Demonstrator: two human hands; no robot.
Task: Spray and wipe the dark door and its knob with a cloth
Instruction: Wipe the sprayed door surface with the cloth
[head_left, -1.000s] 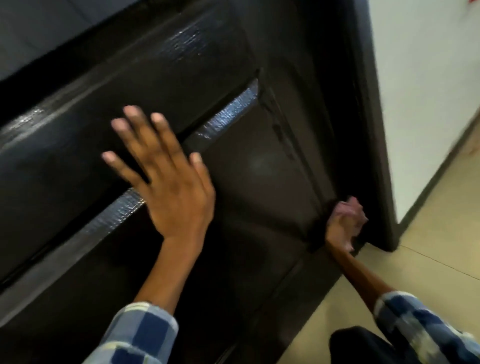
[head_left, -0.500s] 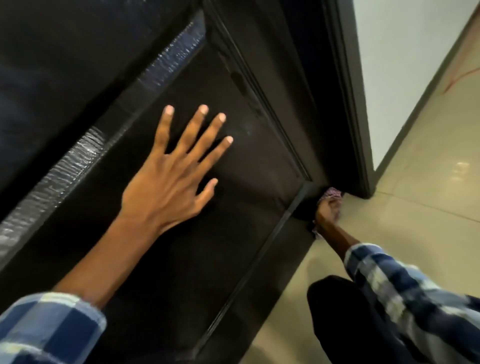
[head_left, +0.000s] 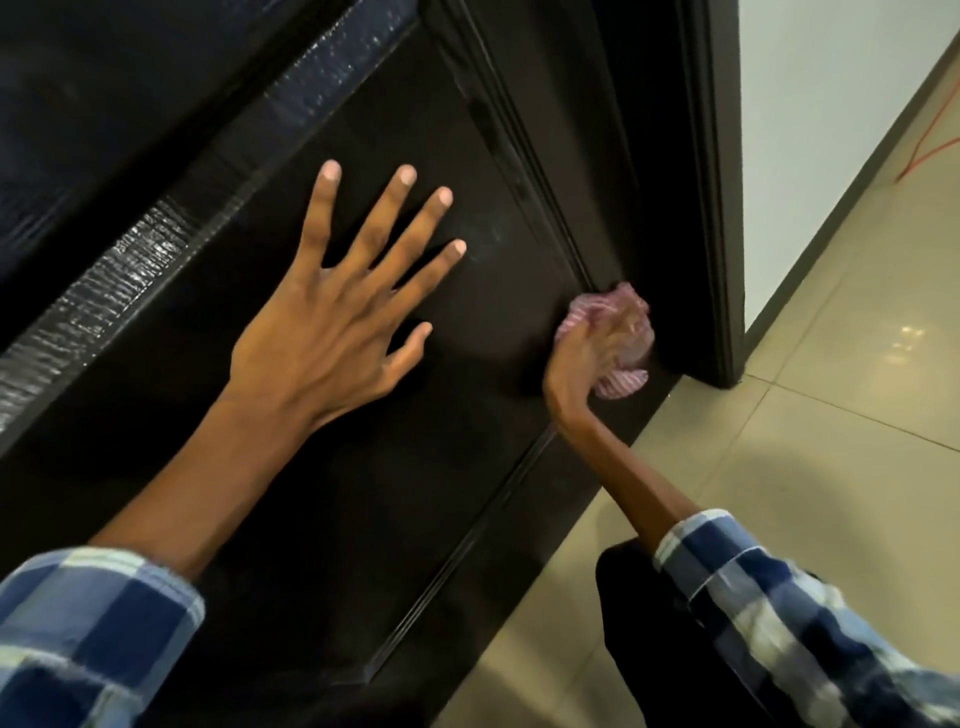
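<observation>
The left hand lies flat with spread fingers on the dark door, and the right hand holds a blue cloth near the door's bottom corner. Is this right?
Not quite: the cloth is pink-striped, not blue, as the head view shows. The left hand does lie flat on the dark door, and the right hand grips the cloth near the bottom corner.

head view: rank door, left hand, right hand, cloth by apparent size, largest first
1. door: fills most of the frame.
2. left hand: spread flat on the panel.
3. right hand and cloth: look alike; the cloth is bunched in the hand and partly hidden. The left hand's lead may be nearness to the camera.
</observation>
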